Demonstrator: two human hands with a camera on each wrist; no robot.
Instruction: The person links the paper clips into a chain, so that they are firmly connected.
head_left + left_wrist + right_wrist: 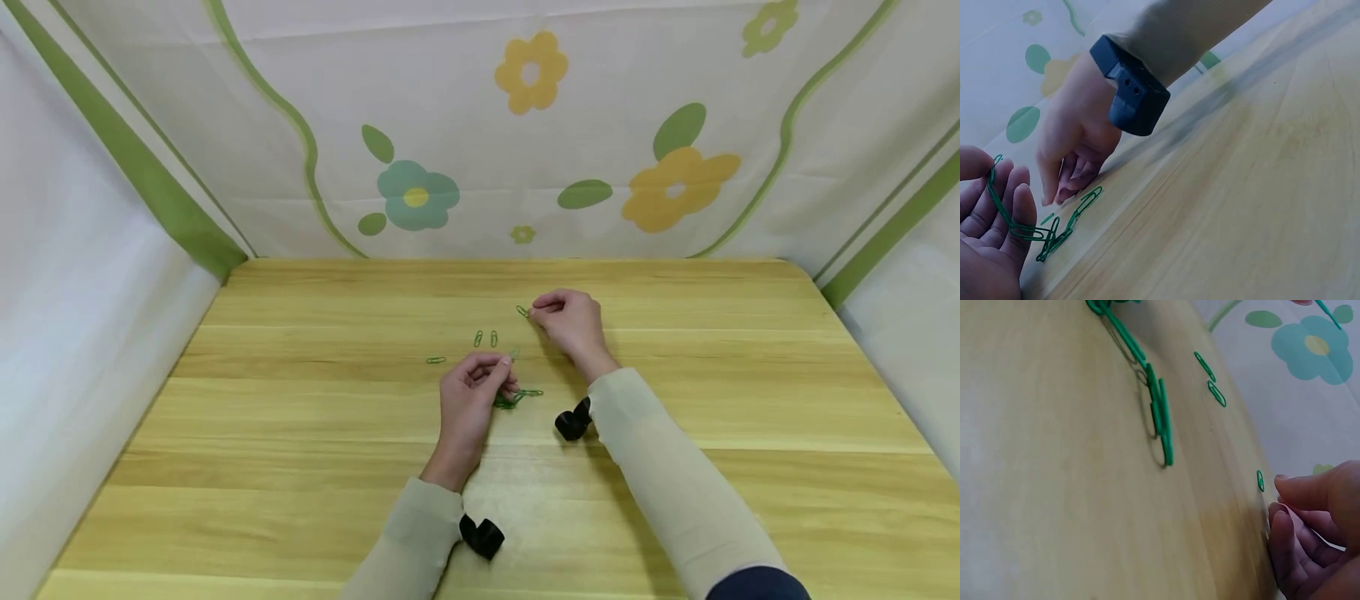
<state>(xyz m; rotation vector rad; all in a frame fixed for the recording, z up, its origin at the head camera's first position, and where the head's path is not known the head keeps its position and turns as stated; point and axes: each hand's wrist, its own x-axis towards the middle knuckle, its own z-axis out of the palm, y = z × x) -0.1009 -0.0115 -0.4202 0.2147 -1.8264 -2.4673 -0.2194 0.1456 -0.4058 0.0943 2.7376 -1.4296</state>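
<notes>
My left hand (472, 396) pinches the top end of a chain of linked green paper clips (1000, 206). The chain runs down past the fingers, and its lower links (531, 392) lie on the table beside the hand. Farther back, my right hand (572, 327) reaches down to the tabletop with thumb and fingertips bent close together. A single green paper clip (522, 311) lies right at these fingertips; the right wrist view shows this clip (1260, 480) just beside the thumb tip, with a small gap between thumb and forefinger.
Two loose green paper clips, one of them upright in view (478, 338), lie side by side beyond the left hand. Another clip (436, 360) lies farther left. The wooden table (300, 467) ends at a flowered white curtain (480, 125). Black wrist cameras (483, 537) hang from both sleeves.
</notes>
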